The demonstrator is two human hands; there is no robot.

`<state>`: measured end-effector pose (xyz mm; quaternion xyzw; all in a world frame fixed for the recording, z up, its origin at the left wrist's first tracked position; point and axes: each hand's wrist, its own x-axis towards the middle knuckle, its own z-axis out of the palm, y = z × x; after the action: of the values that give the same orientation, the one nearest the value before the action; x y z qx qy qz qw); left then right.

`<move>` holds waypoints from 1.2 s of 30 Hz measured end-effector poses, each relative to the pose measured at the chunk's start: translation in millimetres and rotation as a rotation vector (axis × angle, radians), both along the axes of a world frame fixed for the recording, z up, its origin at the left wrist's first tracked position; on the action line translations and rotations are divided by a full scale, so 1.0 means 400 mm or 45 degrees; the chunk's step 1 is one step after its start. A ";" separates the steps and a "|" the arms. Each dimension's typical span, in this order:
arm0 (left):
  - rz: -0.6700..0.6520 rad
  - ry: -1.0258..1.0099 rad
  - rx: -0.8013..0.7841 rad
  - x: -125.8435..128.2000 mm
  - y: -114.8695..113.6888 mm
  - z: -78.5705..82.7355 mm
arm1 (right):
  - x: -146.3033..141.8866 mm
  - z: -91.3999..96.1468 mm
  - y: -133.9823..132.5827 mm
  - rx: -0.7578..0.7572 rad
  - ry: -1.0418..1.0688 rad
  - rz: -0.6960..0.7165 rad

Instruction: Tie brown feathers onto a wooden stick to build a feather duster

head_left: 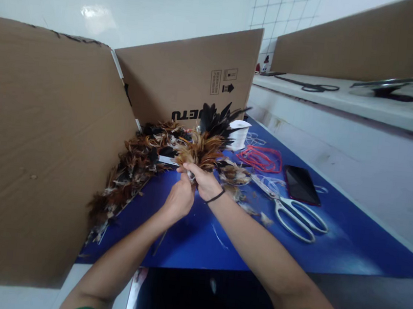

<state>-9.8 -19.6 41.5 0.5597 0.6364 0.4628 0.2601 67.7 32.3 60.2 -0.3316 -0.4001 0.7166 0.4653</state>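
Note:
Brown and black feathers fan upward in a bundle (202,146) over the middle of the table. My right hand (205,181) is closed around its lower end, the thumb pressed on top. Just below and touching it, my left hand (180,198) is curled into a fist at the bundle's base; the fingers hide exactly what it grips there. A thin stick-like piece (160,244) shows beneath the left wrist. Large scissors (289,207) with pale handles lie to the right of my hands. Loose feathers (239,175) are scattered beside the blades.
A heap of feathers (131,166) lines the left of the blue table (200,242), against cardboard panels (40,156). Red cord (261,159), a white spool (238,136) and a phone (302,185) lie on the right. Black scissors (315,87) rest on a ledge (363,103).

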 end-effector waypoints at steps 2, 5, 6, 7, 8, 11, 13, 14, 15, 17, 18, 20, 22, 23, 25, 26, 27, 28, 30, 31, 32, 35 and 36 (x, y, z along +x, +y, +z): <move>-0.051 -0.020 -0.026 0.007 -0.005 0.008 | 0.015 -0.005 0.000 -0.042 0.034 0.040; -0.288 -0.265 -0.200 0.004 -0.012 0.026 | 0.041 -0.013 0.007 -0.117 0.027 0.253; -0.379 -0.417 -0.295 -0.001 -0.012 0.033 | 0.049 -0.015 0.011 -0.127 0.021 0.331; -0.461 -0.593 -0.389 -0.009 -0.009 0.038 | 0.056 -0.017 0.015 -0.119 0.025 0.398; -0.503 -0.764 -0.460 -0.017 -0.006 0.043 | 0.061 -0.019 0.019 -0.098 0.044 0.441; -0.554 -1.076 -0.517 -0.043 0.013 0.046 | 0.071 -0.026 0.029 -0.044 0.105 0.501; -0.636 -1.130 -0.568 -0.052 0.027 0.039 | 0.076 -0.034 0.035 -0.022 0.093 0.531; -0.686 -1.139 -0.605 -0.053 0.034 0.033 | 0.079 -0.039 0.038 -0.003 0.082 0.558; -0.727 -1.151 -0.639 -0.053 0.040 0.025 | 0.081 -0.043 0.041 0.017 0.075 0.602; -0.770 -1.186 -0.685 -0.049 0.051 0.009 | 0.087 -0.049 0.045 0.035 0.068 0.696; -0.774 -1.213 -0.698 -0.046 0.055 0.001 | 0.089 -0.051 0.046 0.032 0.070 0.723; -0.766 -1.278 -0.686 -0.041 0.059 -0.011 | 0.091 -0.051 0.047 0.015 0.088 0.712; -0.780 -1.326 -0.663 -0.039 0.058 -0.018 | 0.090 -0.051 0.047 -0.015 0.120 0.692; -0.801 -1.339 -0.660 -0.040 0.056 -0.020 | 0.088 -0.051 0.047 -0.035 0.140 0.702; -0.871 -1.349 -0.678 -0.044 0.049 -0.020 | 0.084 -0.054 0.046 -0.066 0.170 0.759; -0.906 -1.353 -0.691 -0.047 0.045 -0.019 | 0.082 -0.057 0.046 -0.065 0.185 0.791; -0.933 -1.354 -0.701 -0.050 0.040 -0.017 | 0.080 -0.061 0.047 -0.052 0.204 0.819; -0.952 -1.351 -0.711 -0.054 0.035 -0.016 | 0.078 -0.065 0.047 -0.034 0.217 0.854; -0.966 -1.327 -0.724 -0.061 0.026 -0.014 | 0.073 -0.073 0.048 -0.002 0.225 0.933; -0.963 -1.314 -0.725 -0.065 0.022 -0.014 | 0.071 -0.078 0.049 0.013 0.223 0.963; -0.965 -1.298 -0.728 -0.067 0.018 -0.013 | 0.068 -0.083 0.051 0.024 0.216 0.980; -0.965 -1.256 -0.712 -0.071 0.008 -0.012 | 0.060 -0.097 0.055 0.047 0.201 0.973; -0.961 -1.248 -0.700 -0.071 0.004 -0.012 | 0.057 -0.101 0.056 0.051 0.200 0.963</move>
<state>-38.1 -17.8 36.8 0.3824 0.3005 0.3619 0.7953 90.7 54.6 19.8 -0.0958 -0.4713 0.8528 0.2038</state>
